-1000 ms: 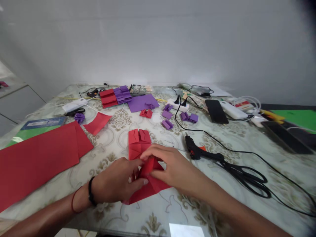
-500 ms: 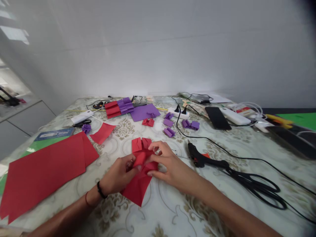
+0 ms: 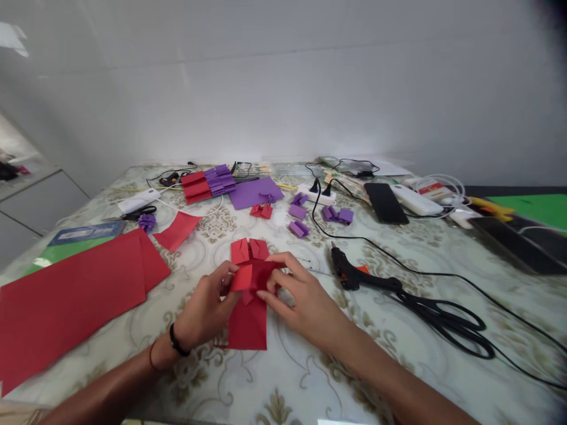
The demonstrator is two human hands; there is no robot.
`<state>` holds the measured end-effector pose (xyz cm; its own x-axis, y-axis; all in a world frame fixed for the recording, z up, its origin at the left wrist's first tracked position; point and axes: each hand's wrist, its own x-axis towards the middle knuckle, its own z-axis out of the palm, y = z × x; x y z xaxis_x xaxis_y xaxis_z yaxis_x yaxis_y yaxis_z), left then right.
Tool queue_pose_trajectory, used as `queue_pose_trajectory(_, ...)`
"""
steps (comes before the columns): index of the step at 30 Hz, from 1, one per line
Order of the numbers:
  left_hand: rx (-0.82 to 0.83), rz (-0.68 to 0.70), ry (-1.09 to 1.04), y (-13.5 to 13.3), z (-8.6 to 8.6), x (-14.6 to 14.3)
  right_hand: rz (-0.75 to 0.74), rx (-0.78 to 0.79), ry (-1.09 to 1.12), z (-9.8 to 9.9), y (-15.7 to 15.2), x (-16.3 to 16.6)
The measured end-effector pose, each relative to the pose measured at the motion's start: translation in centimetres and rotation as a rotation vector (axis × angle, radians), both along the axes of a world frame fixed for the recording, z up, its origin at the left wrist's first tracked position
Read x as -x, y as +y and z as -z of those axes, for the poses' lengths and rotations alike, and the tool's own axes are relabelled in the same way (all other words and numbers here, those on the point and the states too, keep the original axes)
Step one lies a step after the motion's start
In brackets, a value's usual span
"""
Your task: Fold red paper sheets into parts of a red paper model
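A partly folded red paper piece (image 3: 248, 319) lies on the patterned table in front of me. My left hand (image 3: 206, 313), with a dark band at the wrist, pinches its upper left fold between thumb and fingers. My right hand (image 3: 301, 295) grips the upper right part of the same paper, fingers curled onto the fold. A finished red folded piece (image 3: 248, 249) lies just beyond both hands, touching the paper's top edge.
Large red sheets (image 3: 75, 289) lie at left, a red scrap (image 3: 177, 230) behind them. A black glue gun (image 3: 354, 275) and black scissors (image 3: 447, 321) with a cable lie at right. Purple folded bits (image 3: 297, 227), a purple sheet (image 3: 254, 192), a phone (image 3: 385, 202) and chargers are farther back.
The red paper has been turned and its upper part folded in, now lying narrow and upright. Both hands have shifted a little away from me; the camera view has also moved.
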<state>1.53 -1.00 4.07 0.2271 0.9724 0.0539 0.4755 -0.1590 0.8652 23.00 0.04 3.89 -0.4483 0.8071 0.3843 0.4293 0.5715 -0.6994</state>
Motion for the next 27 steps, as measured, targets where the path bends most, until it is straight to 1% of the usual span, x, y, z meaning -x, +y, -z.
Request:
queue_pose_trajectory(3, -0.077, -0.045, -0.01, -0.6, 0.0, -0.2, 0.119, -0.079, 0.118, 0.7, -0.3, 0.5)
queue_pose_trajectory(5, -0.123, -0.075, -0.018, -1.0, 0.1, -0.1, 0.204, -0.067, 0.254, 1.0, -0.7, 0.9)
queue_pose_trajectory(7, -0.155, -0.099, -0.036, -1.3, 0.3, -0.1, 0.24, 0.023, 0.386, 1.0, -0.9, 1.3)
queue_pose_trajectory(8, -0.166, -0.109, -0.042, -1.4, 0.5, 0.0, 0.227, 0.096, 0.423, 1.0, -1.0, 1.4)
queue_pose_trajectory(11, -0.193, -0.127, -0.036, -1.6, 0.8, 0.1, 0.151, 0.322, 0.42, 0.6, -1.1, 1.5)
queue_pose_trajectory(13, -0.219, -0.143, -0.029, -1.6, 0.8, 0.1, 0.146, 0.4, 0.412, 0.4, -1.2, 1.6)
queue_pose_trajectory(15, -0.232, -0.157, -0.046, -1.6, 0.7, 0.1, 0.165, 0.433, 0.442, 0.3, -1.4, 1.7)
queue_pose_trajectory(17, -0.236, -0.176, -0.07, -1.7, 0.4, 0.0, 0.172, 0.446, 0.479, 0.3, -1.6, 1.9)
queue_pose_trajectory(21, -0.239, -0.174, -0.1, -1.7, -0.2, -0.1, 0.189, 0.381, 0.483, 0.3, -2.0, 2.1)
queue_pose_trajectory(25, -0.244, -0.152, -0.129, -1.5, -0.3, 0.1, 0.172, 0.36, 0.549, 0.5, -1.9, 1.7)
queue_pose_trajectory(27, -0.251, -0.108, -0.169, -1.4, -0.4, 0.4, 0.165, 0.345, 0.586, 0.6, -1.7, 1.4)
